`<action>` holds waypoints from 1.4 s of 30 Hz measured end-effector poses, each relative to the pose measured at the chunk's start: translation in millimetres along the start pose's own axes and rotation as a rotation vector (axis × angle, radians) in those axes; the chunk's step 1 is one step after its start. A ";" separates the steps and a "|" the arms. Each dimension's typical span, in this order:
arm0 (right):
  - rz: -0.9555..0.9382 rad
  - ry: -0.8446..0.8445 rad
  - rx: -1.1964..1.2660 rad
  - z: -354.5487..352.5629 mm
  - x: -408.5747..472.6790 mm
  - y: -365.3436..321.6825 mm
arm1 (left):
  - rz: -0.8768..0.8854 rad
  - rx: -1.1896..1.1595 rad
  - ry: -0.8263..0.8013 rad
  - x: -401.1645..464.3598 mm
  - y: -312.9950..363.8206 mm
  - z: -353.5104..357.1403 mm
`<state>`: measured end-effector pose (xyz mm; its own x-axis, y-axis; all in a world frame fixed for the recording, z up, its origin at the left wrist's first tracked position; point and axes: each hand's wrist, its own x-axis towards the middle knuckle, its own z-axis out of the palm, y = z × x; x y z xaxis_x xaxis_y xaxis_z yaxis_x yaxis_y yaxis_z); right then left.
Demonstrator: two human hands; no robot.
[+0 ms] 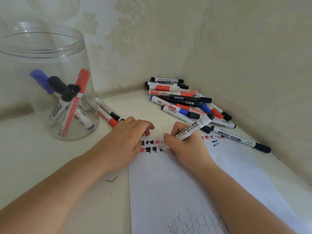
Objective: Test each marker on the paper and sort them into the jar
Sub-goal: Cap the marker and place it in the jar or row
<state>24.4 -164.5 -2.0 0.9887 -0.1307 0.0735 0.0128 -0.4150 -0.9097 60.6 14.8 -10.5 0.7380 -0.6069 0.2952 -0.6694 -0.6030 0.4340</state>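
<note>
My right hand [184, 146] grips a white board marker [190, 130] with a black end, its tip down on the white paper [177, 183] among small black and red test marks [150, 146]. My left hand [125, 142] rests on the paper's top left corner with its fingers curled; a dark bit shows under them, and I cannot tell what it is. A clear plastic jar [47, 78] stands at the left with several blue, black and red markers inside. A pile of markers [182, 100] lies in the corner behind the paper.
Two markers [109, 114], one red-capped and one black-capped, lie beside the jar's base. A long black-capped marker [239, 138] lies along the right wall. Patterned walls close off the back and right. Wavy black lines [190, 220] mark the paper's near end.
</note>
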 end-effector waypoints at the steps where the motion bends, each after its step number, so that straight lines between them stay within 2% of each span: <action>1: 0.006 0.015 0.004 0.0 0.5 -0.4 | 0.005 -0.002 0.000 0.2 -0.6 0.5; 7: 0.041 -0.028 0.024 -1.9 0.1 -1.1 | -0.028 -0.069 -0.008 0.0 -4.1 4.8; 12: 0.098 0.065 0.337 -12.0 1.0 -5.1 | -0.059 -0.159 0.098 0.1 0.5 -2.7; 15: 0.066 0.009 0.476 -14.3 -0.4 -8.7 | -0.089 -0.208 0.107 -0.6 4.3 -7.4; 21: 0.002 -0.101 0.498 -10.3 -1.7 -9.5 | -0.082 -0.268 0.163 1.5 10.3 -12.9; 30: -0.017 -0.168 0.405 -10.9 -4.4 -12.3 | -0.064 -0.195 0.115 -0.7 8.2 -11.5; 34: -0.032 -0.180 0.411 -8.0 -7.7 -12.4 | 0.020 -0.087 0.084 -3.0 14.4 -10.0; 37: -0.020 -0.169 0.420 -6.9 -7.7 -13.4 | -0.002 -0.047 0.104 -2.6 15.8 -12.6; 42: 0.016 -0.106 0.512 -3.2 -5.3 -16.0 | 0.157 0.137 0.053 -2.8 23.4 -14.0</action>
<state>18.4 -160.0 13.5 0.9987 -0.0309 0.0406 0.0431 0.0830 -0.9956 44.0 9.6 10.7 0.6250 -0.6731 0.3955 -0.7790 -0.5705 0.2602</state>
